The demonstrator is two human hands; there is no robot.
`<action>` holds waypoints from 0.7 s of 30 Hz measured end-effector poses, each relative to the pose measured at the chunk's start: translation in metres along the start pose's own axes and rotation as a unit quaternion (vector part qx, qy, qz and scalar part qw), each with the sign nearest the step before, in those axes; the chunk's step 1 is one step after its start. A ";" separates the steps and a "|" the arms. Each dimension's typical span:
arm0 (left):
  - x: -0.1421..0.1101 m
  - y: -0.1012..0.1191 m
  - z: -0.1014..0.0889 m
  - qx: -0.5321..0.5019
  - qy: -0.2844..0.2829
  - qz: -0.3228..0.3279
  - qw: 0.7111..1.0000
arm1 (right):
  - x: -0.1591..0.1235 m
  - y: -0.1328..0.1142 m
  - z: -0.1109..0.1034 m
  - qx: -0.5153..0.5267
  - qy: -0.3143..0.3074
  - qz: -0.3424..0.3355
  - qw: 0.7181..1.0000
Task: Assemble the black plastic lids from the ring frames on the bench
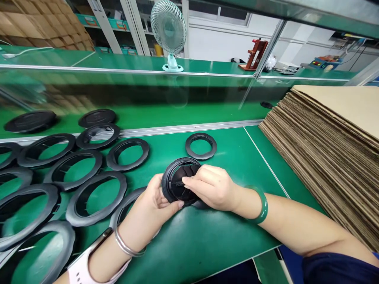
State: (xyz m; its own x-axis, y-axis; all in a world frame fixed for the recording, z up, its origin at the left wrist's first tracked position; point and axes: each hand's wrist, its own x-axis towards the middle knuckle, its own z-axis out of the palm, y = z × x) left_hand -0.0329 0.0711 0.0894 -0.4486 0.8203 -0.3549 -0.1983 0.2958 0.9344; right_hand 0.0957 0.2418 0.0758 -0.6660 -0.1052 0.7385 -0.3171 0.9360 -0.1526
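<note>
My left forearm [137, 228] slants in from seven o'clock, and the left hand [158, 204] cups inward, thumb [175, 208] aimed at two o'clock, fingers [162, 199] curled in a grip. My right forearm [291, 217] reaches in from four o'clock; the right hand [215, 187] shows its back, bunched fingertips [187, 181] pointing towards ten o'clock, close to my left hand.

I saw many rings [72, 207] left of the disc [174, 179], a lone ring [201, 156] just behind it, the cardboard [322, 154] well to its right and a fan [168, 29] far behind it.
</note>
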 end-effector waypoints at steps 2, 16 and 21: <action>0.000 0.000 0.000 -0.001 0.001 0.003 1.000 | 0.000 0.000 0.001 -0.008 -0.002 -0.010 1.000; -0.005 -0.006 -0.003 0.060 -0.013 0.009 0.998 | 0.004 -0.003 -0.002 0.036 -0.049 0.053 0.997; -0.008 -0.004 -0.006 0.106 -0.009 0.020 0.994 | 0.006 -0.010 -0.006 0.037 -0.081 0.064 0.994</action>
State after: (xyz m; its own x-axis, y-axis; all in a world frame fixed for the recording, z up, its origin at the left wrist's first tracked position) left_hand -0.0339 0.0603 0.0883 -0.4364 0.8416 -0.3181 0.0088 0.3575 0.9339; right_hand 0.0989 0.2342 0.0861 -0.8027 -0.0446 0.5948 -0.2672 0.9185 -0.2917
